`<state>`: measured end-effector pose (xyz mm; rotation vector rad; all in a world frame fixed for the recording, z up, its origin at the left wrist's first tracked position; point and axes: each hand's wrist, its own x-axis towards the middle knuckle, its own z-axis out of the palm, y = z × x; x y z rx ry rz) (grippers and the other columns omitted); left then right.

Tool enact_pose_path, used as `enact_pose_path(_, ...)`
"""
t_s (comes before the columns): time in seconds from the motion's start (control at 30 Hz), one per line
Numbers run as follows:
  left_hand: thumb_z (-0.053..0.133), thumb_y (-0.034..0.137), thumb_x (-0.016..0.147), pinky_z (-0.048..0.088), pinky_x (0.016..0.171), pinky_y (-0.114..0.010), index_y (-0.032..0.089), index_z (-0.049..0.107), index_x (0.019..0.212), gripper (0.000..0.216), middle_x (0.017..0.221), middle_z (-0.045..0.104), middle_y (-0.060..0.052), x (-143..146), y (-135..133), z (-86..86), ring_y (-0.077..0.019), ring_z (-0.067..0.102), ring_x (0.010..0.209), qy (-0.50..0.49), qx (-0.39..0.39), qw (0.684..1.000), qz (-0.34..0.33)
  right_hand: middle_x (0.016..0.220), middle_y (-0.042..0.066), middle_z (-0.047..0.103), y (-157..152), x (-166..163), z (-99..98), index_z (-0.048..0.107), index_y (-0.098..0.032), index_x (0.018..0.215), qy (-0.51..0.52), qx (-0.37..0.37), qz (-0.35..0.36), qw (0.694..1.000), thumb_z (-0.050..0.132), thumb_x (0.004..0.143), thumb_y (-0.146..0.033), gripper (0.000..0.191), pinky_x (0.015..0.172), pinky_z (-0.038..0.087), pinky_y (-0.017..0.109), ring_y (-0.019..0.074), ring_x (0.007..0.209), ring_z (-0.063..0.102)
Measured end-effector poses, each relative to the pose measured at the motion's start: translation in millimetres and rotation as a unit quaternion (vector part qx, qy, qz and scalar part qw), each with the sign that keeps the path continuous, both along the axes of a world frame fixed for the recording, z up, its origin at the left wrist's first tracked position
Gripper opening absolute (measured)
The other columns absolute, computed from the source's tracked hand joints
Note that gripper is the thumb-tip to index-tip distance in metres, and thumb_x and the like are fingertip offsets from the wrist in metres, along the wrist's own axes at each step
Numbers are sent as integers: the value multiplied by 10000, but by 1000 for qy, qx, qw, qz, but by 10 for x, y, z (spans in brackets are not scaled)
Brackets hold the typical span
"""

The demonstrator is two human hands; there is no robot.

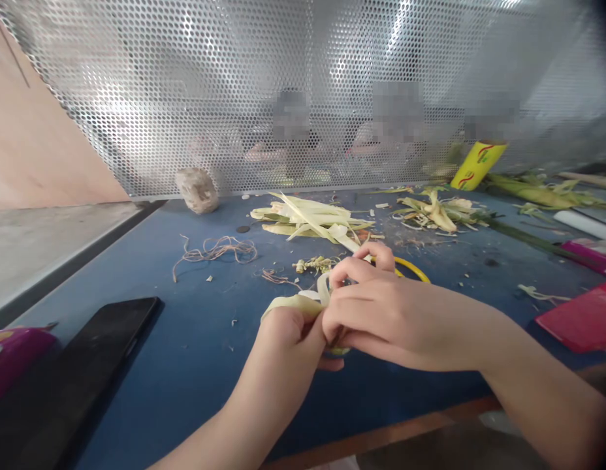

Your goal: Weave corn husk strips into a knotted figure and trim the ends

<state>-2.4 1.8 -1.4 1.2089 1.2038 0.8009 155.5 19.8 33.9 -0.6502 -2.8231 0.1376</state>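
Note:
My left hand (293,326) is closed around a pale green strip (293,302) that looks like corn husk, which wraps over the thumb side. My right hand (381,313) meets it from the right, with thumb and fingertips pinched at the same bundle. A whitish curled end (324,287) stands up between the two hands. The fingers hide most of what is held. Just behind the right hand lies a yellow loop (413,266), its remainder covered. Beyond the hands a pile of pale husk leaves (313,217) rests on the blue tabletop (200,352).
Left are a black phone (97,365), a purple packet (19,356), tangled brown string (224,249) and a stone-like lump (198,190). Rightward lie more husks (440,212), a yellow cylinder (478,165) and a red case (582,318). A perforated metal sheet (224,78) borders the back.

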Motion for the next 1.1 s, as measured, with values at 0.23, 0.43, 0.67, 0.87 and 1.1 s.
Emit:
enact_pose_path(0.23,570,227,710,560,521,-244,137,624,609,146,557,620,16,25,23,31,-122,617,541,-74,-54,996,10,920,10,599,65,43,-30,605,-217,811,64,0,15,998,434,891,-204,189,902,215,362,174,1050,383)
enact_pose_path(0.43,562,189,691,557,530,-246,138,619,576,138,539,592,19,10,8,12,-119,604,544,-49,-28,998,6,824,-4,605,73,31,56,586,-222,835,41,-65,-3,997,516,843,-209,72,887,245,351,158,957,456)
enact_pose_path(0.67,572,166,655,531,478,-226,151,556,531,126,459,540,55,8,19,19,-89,547,444,-74,-36,996,22,925,18,574,122,-17,32,556,-224,860,59,-82,-16,995,587,791,-301,108,906,242,373,181,1022,433)
enact_pose_path(0.87,581,232,698,460,418,-181,149,586,536,182,467,585,30,3,25,86,-90,534,423,-90,-44,994,42,1047,39,534,35,35,-92,527,-220,877,130,104,23,986,597,715,-528,355,882,264,379,197,1009,423)
enact_pose_path(1.1,651,212,665,367,388,-161,138,623,506,178,416,548,35,12,18,112,-73,475,392,-75,-63,990,97,926,-13,602,-81,4,-250,581,-235,733,30,431,76,898,423,859,-145,221,589,250,339,144,857,442)
